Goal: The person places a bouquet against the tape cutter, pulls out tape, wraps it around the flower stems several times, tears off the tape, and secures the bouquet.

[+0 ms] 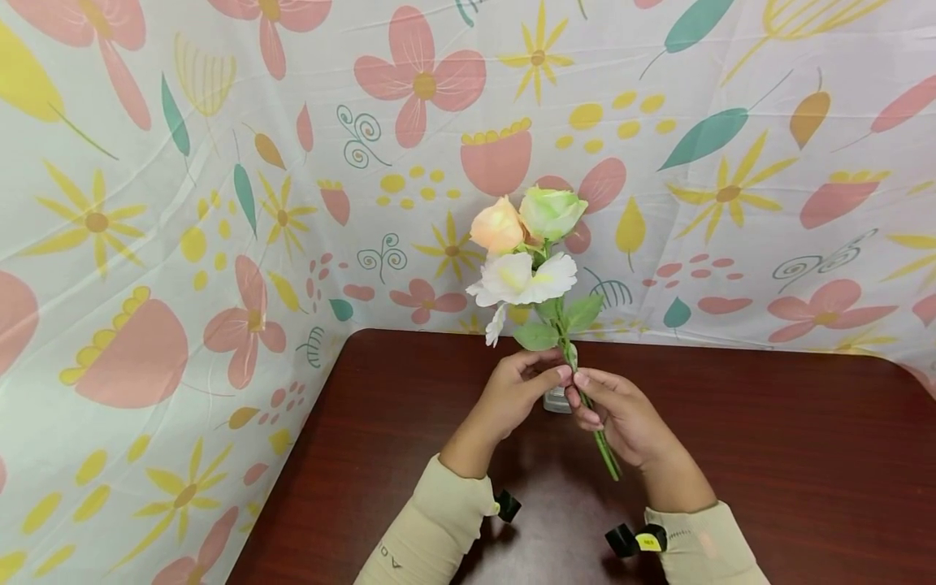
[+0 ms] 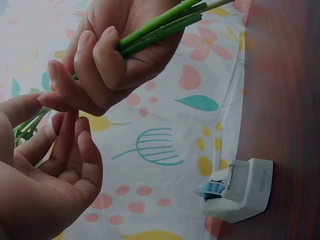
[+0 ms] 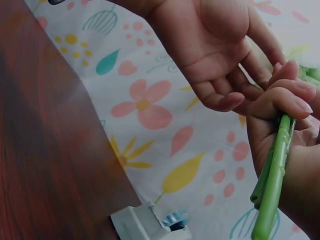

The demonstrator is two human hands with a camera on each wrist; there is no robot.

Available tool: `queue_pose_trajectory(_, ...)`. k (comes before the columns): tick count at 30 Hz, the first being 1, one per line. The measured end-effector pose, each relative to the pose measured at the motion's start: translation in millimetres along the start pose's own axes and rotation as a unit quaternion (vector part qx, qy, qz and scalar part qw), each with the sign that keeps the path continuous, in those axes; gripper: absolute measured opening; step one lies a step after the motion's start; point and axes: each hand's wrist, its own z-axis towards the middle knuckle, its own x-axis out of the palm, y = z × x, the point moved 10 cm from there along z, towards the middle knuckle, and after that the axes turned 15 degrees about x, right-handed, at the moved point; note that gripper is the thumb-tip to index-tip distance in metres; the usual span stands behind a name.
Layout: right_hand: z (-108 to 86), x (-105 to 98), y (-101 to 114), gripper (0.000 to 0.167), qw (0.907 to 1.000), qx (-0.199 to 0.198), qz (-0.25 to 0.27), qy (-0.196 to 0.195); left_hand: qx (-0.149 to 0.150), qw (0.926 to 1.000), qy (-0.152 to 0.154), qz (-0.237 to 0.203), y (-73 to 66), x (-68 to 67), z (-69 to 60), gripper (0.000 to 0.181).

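A small bunch of flowers (image 1: 522, 276), peach, pale green and white, stands tilted above the table on green stems (image 1: 603, 451). My right hand (image 1: 632, 418) grips these stems; in the right wrist view its fingers curl round the stems (image 3: 272, 185). My left hand (image 1: 508, 398) pinches the stems just below the leaves, thumb in front, its fingertips meeting those of the right hand. A pale, glossy bit shows on the stems by the fingertips; what it is, I cannot tell. Behind the hands a white tape dispenser (image 2: 242, 192) with a bluish roll stands on the table, partly hidden in the head view.
The dark red-brown table (image 1: 790, 455) has a cloth (image 1: 629, 97) with printed flowers and leaves hanging behind it and on its left. Black wrist-camera mounts (image 1: 621, 539) sit at both sleeve cuffs, above the table.
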Motion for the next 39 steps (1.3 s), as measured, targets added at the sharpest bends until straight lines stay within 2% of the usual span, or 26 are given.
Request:
queue_pose_trajectory(5,0.9,0,-4,0.039,0.9999,0.014,0.003,0.001,0.017,0.9998,0.004,-0.009,-3.3,2.1,1.3,0.027)
queue_pose_trajectory(13,2.3,-2,-5,0.038,0.9999,0.001,-0.010,0.005,0.013,0.9998,-0.012,-0.008,0.4,0.0,2.9,0.023)
queue_pose_trajectory(24,2.3,-8,-2,0.033,0.9949,-0.007,-0.079,-0.062,0.010,0.9996,-0.026,0.004,-1.2,-3.3,1.4,0.025)
queue_pose_trajectory(34,4.5,-12,0,0.027,0.9867,-0.015,-0.115,-0.114,0.021,0.9978,-0.033,0.054,-1.6,-9.3,0.8,0.023)
queue_pose_trajectory(39,3.4,-17,1,0.024,0.9773,-0.017,-0.132,-0.165,0.020,0.9950,-0.038,0.090,-0.7,-12.1,0.5,0.022)
